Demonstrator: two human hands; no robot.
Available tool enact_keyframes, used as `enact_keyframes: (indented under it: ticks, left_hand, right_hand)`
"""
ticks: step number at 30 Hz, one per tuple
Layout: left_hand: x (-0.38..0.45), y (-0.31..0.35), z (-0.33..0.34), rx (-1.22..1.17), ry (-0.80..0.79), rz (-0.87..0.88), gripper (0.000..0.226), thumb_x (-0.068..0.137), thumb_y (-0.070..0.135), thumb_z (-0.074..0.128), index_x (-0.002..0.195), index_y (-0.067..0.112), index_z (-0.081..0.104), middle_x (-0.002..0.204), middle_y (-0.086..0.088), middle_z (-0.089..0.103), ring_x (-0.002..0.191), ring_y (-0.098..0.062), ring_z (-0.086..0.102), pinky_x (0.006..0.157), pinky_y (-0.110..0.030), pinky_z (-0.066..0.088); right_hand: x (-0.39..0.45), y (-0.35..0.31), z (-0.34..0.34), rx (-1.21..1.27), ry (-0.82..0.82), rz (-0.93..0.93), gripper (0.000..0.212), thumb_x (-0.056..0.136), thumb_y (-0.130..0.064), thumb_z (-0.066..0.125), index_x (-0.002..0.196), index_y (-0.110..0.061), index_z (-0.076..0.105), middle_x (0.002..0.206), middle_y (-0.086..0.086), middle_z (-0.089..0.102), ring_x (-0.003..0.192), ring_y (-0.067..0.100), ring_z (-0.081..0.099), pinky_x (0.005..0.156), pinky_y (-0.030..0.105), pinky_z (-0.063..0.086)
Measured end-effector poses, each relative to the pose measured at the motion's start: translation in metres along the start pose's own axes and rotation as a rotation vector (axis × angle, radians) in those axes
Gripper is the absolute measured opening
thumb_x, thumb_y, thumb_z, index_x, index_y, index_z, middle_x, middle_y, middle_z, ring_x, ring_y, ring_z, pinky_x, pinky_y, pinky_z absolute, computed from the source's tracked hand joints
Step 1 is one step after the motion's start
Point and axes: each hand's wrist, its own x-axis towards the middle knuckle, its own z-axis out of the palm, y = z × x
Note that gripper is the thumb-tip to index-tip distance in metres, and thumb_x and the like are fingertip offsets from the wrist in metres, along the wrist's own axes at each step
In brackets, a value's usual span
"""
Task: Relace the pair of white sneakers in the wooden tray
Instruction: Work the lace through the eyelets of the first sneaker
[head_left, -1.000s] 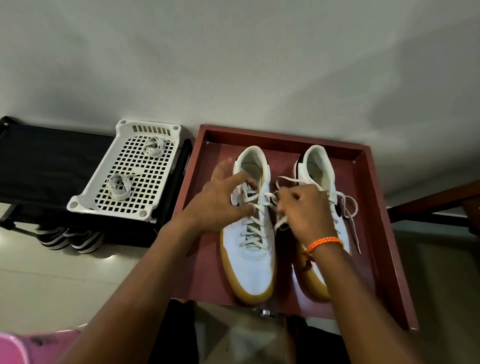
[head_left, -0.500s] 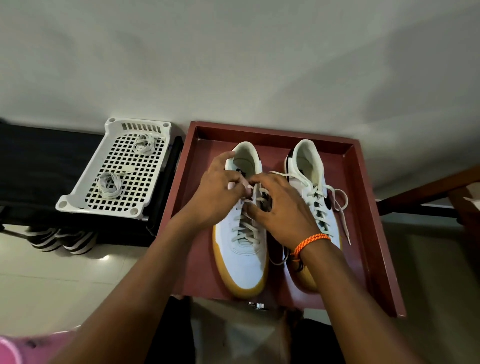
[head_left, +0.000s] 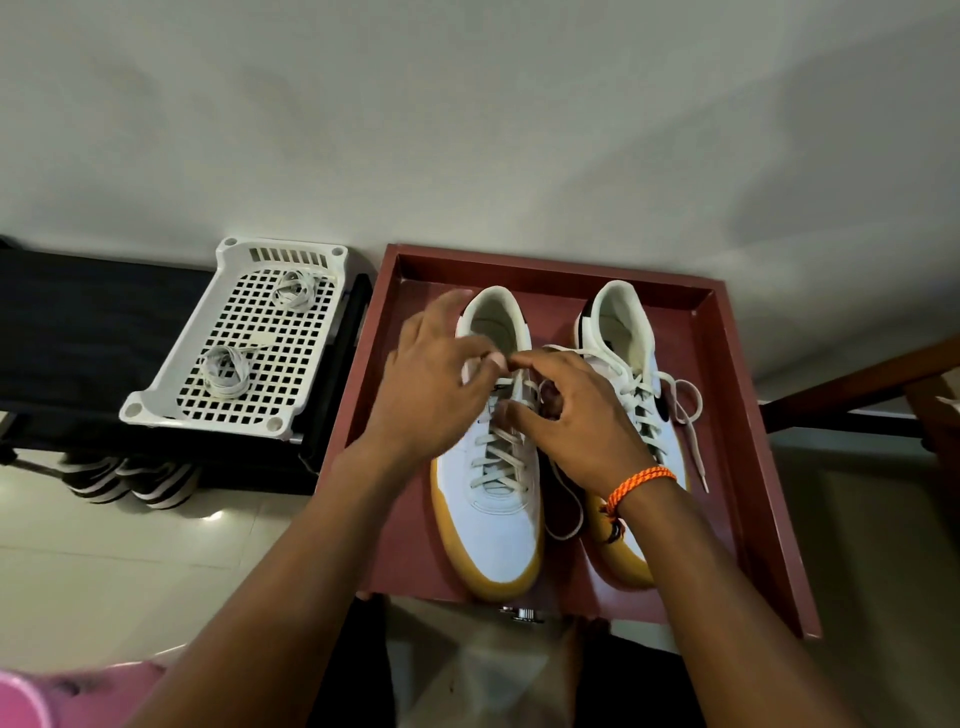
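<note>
head | both hands' grip pinching lace (head_left: 511, 387) atop left sneaker (head_left: 491, 499) | right hand (head_left: 582, 415) moved closer

There is only one view. The camera sits on the person's head and looks forward and down, close above the wooden tray (head_left: 748, 415). The tray is in the middle of the picture. A white basket (head_left: 171, 384) shows left of the tray, and a pale wall rises behind the tray.

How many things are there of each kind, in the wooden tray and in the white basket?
White sneakers in the wooden tray: 2
Lace bundles in the white basket: 2
Total: 4
</note>
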Motion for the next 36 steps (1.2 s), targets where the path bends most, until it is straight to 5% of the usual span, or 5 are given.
enact_keyframes:
  ticks: [5, 11, 19, 29, 36]
  left_hand:
    - [-0.003, 0.009, 0.01, -0.01, -0.051, -0.062, 0.013, 0.101, 0.033, 0.065, 0.099, 0.031, 0.078, 0.171, 0.011, 0.025, 0.156, -0.027, 0.022, 0.119, -0.059, 0.033]
    - [0.004, 0.012, -0.015, -0.543, 0.021, -0.216, 0.049, 0.09, 0.024, 0.069, 0.08, 0.072, 0.066, 0.148, -0.008, 0.057, 0.12, -0.019, 0.067, 0.109, -0.052, 0.051]
    - [0.008, 0.0, -0.017, -0.454, 0.149, -0.346, 0.025, 0.102, 0.012, 0.063, 0.08, 0.015, 0.072, 0.147, 0.007, 0.05, 0.126, -0.006, 0.053, 0.092, -0.017, 0.039]
    - [0.0, 0.007, 0.01, 0.123, 0.038, 0.027, 0.015, 0.103, 0.036, 0.06, 0.105, 0.031, 0.074, 0.169, 0.007, 0.031, 0.157, -0.025, 0.021, 0.121, -0.055, 0.026]
    - [0.009, 0.006, 0.007, -0.177, 0.071, -0.078, 0.029, 0.1, 0.021, 0.067, 0.085, 0.046, 0.065, 0.16, 0.008, 0.046, 0.15, -0.027, 0.038, 0.12, -0.051, 0.033]
  right_hand:
    - [0.001, 0.004, 0.0, -0.007, 0.009, 0.005, 0.05, 0.088, -0.042, 0.08, 0.135, -0.041, 0.062, 0.13, -0.013, 0.06, 0.118, 0.008, 0.058, 0.099, 0.034, 0.054]
    - [-0.002, -0.002, -0.001, 0.015, 0.051, 0.018, 0.042, 0.085, -0.039, 0.085, 0.122, -0.04, 0.066, 0.114, -0.021, 0.06, 0.1, 0.002, 0.061, 0.085, 0.03, 0.058]
    - [-0.001, -0.001, -0.001, -0.021, 0.056, 0.031, 0.04, 0.082, -0.046, 0.085, 0.115, -0.042, 0.063, 0.108, -0.021, 0.057, 0.087, 0.014, 0.065, 0.071, 0.044, 0.062]
    - [0.001, 0.004, 0.001, -0.085, 0.063, -0.012, 0.05, 0.082, -0.053, 0.083, 0.125, -0.04, 0.061, 0.12, -0.011, 0.061, 0.108, 0.013, 0.059, 0.09, 0.041, 0.057]
    - [0.001, 0.005, 0.002, -0.097, 0.064, -0.005, 0.05, 0.08, -0.059, 0.081, 0.122, -0.043, 0.06, 0.117, -0.015, 0.058, 0.102, 0.012, 0.059, 0.085, 0.043, 0.058]
